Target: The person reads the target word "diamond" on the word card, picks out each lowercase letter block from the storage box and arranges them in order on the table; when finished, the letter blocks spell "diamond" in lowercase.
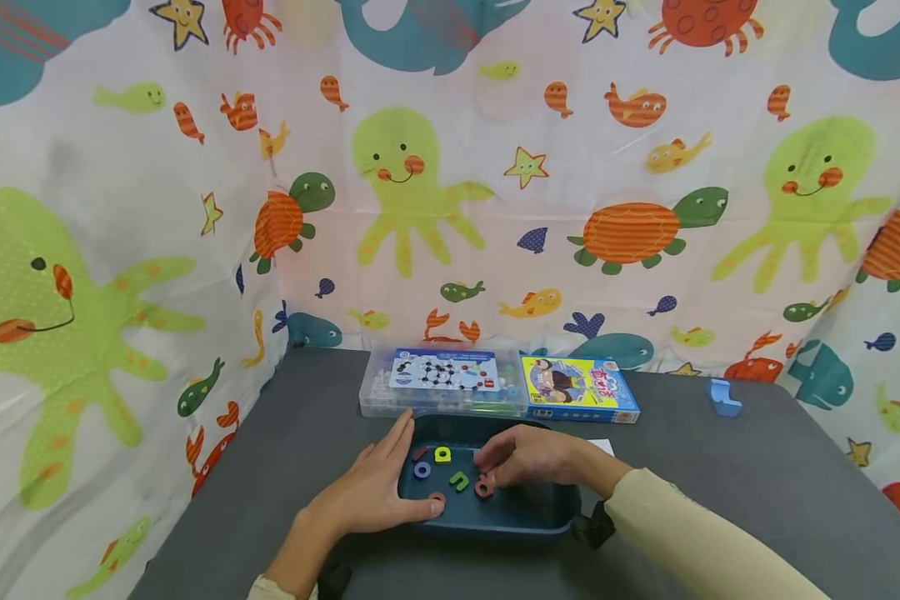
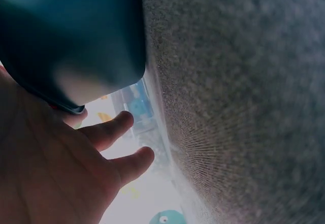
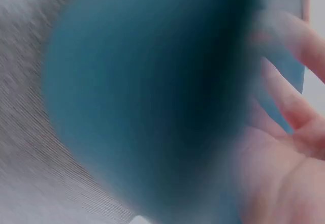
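Observation:
A dark teal tray (image 1: 510,528) stands on the table with several small coloured pieces in it. My left hand (image 1: 371,492) lies along its left side with fingers extended, thumb over the near left corner beside a reddish ring-shaped piece (image 1: 438,497). My right hand (image 1: 528,456) reaches into the tray, fingers bent downward, fingertips right at a red looped piece (image 1: 483,487). Left of it lie a green curved piece (image 1: 459,481), a yellow piece (image 1: 442,455), a purple-blue ring (image 1: 422,470) and a dark red bar (image 1: 419,453). The right wrist view is blurred by the tray wall (image 3: 137,92).
Behind the tray are a clear plastic case (image 1: 375,400) with a blue-and-white label and a yellow-and-blue box (image 1: 581,390). A light blue chair-shaped piece (image 1: 723,400) sits at the back right. A white paper (image 1: 602,446) shows beyond the right forearm. A patterned curtain (image 1: 450,233) encloses the grey table.

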`<state>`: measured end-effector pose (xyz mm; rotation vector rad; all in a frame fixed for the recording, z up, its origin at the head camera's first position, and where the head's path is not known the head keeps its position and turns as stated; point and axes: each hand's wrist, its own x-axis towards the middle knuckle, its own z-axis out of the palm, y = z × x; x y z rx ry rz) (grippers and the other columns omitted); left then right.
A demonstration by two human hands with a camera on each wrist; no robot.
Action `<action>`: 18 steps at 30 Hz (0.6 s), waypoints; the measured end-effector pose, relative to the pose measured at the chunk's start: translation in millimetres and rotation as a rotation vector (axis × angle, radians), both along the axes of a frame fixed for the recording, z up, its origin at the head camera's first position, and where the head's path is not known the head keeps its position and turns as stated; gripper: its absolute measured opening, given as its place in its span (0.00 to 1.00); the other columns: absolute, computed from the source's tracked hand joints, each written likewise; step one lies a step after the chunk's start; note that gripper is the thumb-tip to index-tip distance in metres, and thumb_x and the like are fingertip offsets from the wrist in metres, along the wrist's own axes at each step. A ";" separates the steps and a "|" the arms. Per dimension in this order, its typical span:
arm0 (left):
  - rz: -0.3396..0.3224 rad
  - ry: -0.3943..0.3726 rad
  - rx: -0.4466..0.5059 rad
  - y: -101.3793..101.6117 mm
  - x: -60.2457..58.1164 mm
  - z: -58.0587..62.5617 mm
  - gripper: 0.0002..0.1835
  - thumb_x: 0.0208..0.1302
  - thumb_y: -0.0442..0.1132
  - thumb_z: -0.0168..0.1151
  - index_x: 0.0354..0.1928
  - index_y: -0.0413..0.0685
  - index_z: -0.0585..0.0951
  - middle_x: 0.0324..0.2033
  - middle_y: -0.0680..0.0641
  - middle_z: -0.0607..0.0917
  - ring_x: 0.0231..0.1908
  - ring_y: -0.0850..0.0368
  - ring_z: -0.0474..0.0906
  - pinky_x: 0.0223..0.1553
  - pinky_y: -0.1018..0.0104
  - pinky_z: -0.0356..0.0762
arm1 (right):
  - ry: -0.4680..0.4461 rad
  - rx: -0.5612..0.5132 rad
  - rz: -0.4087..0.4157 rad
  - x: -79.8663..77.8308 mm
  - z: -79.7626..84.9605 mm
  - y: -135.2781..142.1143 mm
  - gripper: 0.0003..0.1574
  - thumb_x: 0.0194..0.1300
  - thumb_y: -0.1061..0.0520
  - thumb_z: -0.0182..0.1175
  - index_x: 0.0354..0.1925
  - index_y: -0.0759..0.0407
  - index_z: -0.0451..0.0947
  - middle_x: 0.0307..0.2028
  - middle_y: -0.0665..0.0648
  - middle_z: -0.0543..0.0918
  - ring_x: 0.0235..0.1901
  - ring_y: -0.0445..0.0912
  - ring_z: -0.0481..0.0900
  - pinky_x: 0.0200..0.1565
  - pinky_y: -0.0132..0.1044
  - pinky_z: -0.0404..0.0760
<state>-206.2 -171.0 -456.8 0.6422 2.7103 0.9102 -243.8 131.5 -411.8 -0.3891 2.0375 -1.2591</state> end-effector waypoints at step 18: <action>-0.023 0.000 -0.003 -4.0 0.4 2.1 0.64 0.64 0.76 0.63 0.88 0.51 0.43 0.86 0.54 0.36 0.81 0.43 0.54 0.75 0.27 0.48 | -0.046 0.082 0.316 -29.2 8.9 -18.7 0.26 0.66 0.72 0.66 0.62 0.66 0.84 0.53 0.61 0.87 0.49 0.51 0.83 0.57 0.45 0.85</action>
